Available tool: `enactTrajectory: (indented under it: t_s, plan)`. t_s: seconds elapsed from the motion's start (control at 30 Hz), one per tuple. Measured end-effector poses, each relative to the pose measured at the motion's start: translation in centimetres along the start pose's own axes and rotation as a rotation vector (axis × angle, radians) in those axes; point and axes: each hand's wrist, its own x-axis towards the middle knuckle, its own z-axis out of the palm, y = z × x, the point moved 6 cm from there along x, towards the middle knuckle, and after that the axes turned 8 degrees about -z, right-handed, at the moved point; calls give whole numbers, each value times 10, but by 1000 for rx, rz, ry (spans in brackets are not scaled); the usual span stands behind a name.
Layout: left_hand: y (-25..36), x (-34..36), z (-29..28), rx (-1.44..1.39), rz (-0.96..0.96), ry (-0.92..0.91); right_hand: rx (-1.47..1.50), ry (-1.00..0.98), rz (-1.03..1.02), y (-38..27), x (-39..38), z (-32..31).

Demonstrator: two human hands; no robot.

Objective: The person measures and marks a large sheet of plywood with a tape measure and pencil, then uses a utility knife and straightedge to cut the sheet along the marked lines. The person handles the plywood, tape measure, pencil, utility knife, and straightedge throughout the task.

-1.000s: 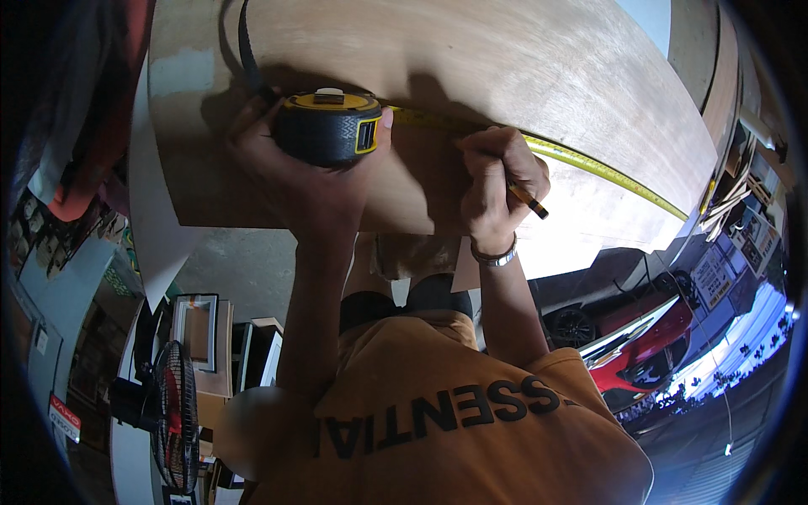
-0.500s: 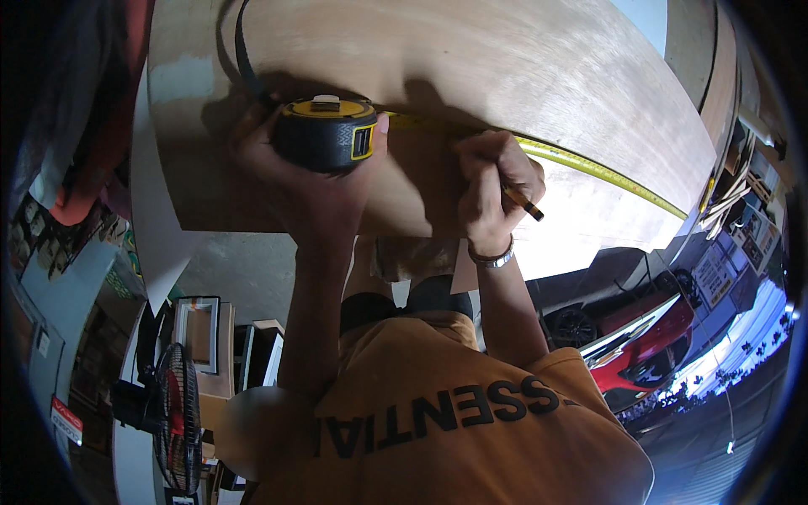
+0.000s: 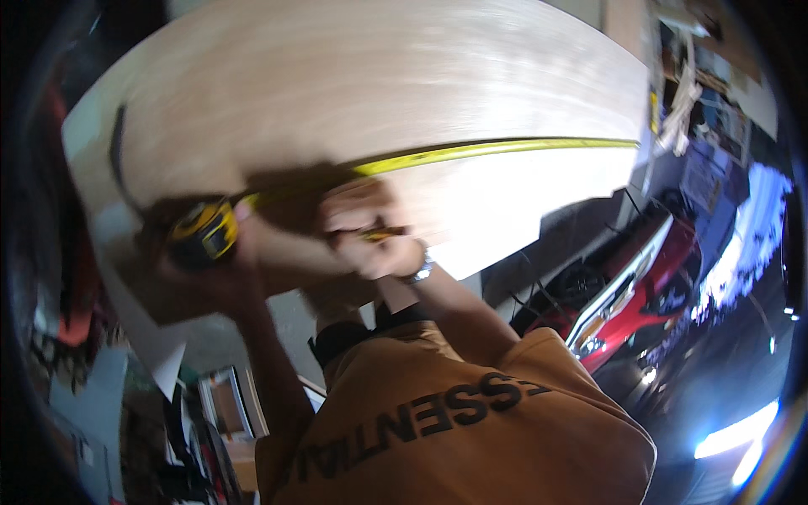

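Evidently, both of my hands are occupied over the pale wooden board [image 3: 379, 80]. At its near left, the left hand [image 3: 225, 273] is wrapped around the tape measure [image 3: 204, 236], fingers closed about the black-and-yellow case; I take that firm hold to keep the body from sliding or twisting, so the yellow blade [image 3: 480, 150] leaves it in a steady line. That blade runs to the right, nearly to the board's far right edge, lying low along the surface, probably because a flat strip is easier to read and less likely to buckle. The right hand [image 3: 364, 225] is right of the case and just on the near side of the blade, its fingers curled around a short pencil [image 3: 387, 233] whose blunt end points right. Such a tucked grip seems to leave the knuckles free to rest low beside the strip, though motion blur means I can't tell whether they touch it, or whether the point meets the wood. So the tape measure lies inside the left hand, and its blade passes just beyond the right one. Left of the case, a dark strap [image 3: 118, 156] arcs across the board.
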Motion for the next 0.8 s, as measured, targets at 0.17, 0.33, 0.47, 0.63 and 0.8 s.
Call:
enactTrajectory:
  t_s: [0.17,0.33,0.47,0.63,0.8]
  plan:
    - [12,12,-5,33,107,14,-33,-38,36,-16,4,-2]
    - [59,42,2,356,334,115,-157,-7,3,-35,-4,-30]
    - [91,93,43,172,204,140,-361,101,8,-38,-6,-79]
    - [103,130,67,20,161,147,-352,200,17,-37,-4,-106]
    - [97,138,68,77,117,168,-382,130,-5,-38,-8,-110]
